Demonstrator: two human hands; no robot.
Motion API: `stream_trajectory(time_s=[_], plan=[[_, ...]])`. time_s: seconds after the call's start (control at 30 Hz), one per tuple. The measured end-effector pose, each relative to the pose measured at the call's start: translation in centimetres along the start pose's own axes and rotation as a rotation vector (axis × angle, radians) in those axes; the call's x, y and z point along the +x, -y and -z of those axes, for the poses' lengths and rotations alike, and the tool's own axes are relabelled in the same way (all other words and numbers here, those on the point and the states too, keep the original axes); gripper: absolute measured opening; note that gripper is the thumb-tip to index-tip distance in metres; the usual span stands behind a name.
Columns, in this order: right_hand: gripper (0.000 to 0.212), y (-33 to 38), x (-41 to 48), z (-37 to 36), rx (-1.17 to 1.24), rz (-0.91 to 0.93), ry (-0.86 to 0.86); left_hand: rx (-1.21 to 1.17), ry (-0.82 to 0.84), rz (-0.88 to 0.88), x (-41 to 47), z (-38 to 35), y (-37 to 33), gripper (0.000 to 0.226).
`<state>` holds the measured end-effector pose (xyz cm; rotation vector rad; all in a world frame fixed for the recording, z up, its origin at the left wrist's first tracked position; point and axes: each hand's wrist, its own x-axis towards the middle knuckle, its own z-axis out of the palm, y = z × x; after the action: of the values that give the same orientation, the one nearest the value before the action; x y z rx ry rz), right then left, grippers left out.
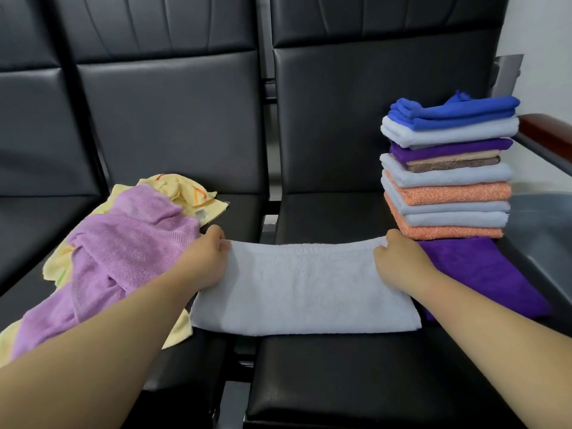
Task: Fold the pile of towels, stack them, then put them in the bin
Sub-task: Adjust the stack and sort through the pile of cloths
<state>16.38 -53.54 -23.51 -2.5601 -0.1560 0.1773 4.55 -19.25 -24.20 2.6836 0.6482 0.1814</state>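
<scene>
A pale blue towel (305,289), folded into a long band, lies across the gap between two black seats. My left hand (205,258) pinches its far left corner. My right hand (399,258) pinches its far right corner. To the right stands a stack of folded towels (448,178) in blue, pale blue, purple, brown and orange. A dark purple towel (483,274) lies flat under the stack and reaches toward me. On the left seat lies an unfolded pile: a lilac towel (123,255) over a yellow towel (182,188).
The black padded seats (356,376) form a row with tall backrests (173,119). A wooden-topped armrest (548,128) sits at the far right, with a grey surface (541,224) below it. A metal gap runs between the two seats.
</scene>
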Motion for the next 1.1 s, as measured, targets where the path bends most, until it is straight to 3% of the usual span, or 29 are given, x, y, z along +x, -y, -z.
stream_trajectory(time_s=[0.13, 0.4, 0.57, 0.7, 0.8, 0.93, 1.1], plan=[[0.012, -0.1, 0.8, -0.1, -0.049, -0.007, -0.017, 0.021, -0.059, 0.005, 0.3, -0.8, -0.4, 0.015], [0.038, 0.0, 0.4, -0.1, -0.007, -0.026, -0.030, -0.003, -0.116, 0.087, 0.1, -1.8, -1.4, 0.010], [0.053, -0.1, -1.0, 0.7, 0.100, 0.010, -0.030, -0.016, -0.099, 0.152, -1.1, -1.4, -2.6, 0.026], [0.056, 0.1, -2.0, 1.4, 0.047, 0.066, -0.036, 0.014, -0.019, 0.242, -2.2, -0.9, -4.4, 0.053], [0.051, 0.1, -2.8, 1.5, -0.032, 0.096, -0.011, 0.090, 0.042, 0.274, -3.2, -0.6, -6.1, 0.059], [0.034, -0.1, -4.0, 1.6, -0.163, 0.171, -0.052, 0.311, 0.108, 0.133, -5.1, -0.7, -8.8, 0.055], [0.022, 0.0, -4.6, 1.4, -0.285, 0.282, 0.083, 0.224, 0.270, -0.094, -7.1, -3.6, -12.7, 0.043]])
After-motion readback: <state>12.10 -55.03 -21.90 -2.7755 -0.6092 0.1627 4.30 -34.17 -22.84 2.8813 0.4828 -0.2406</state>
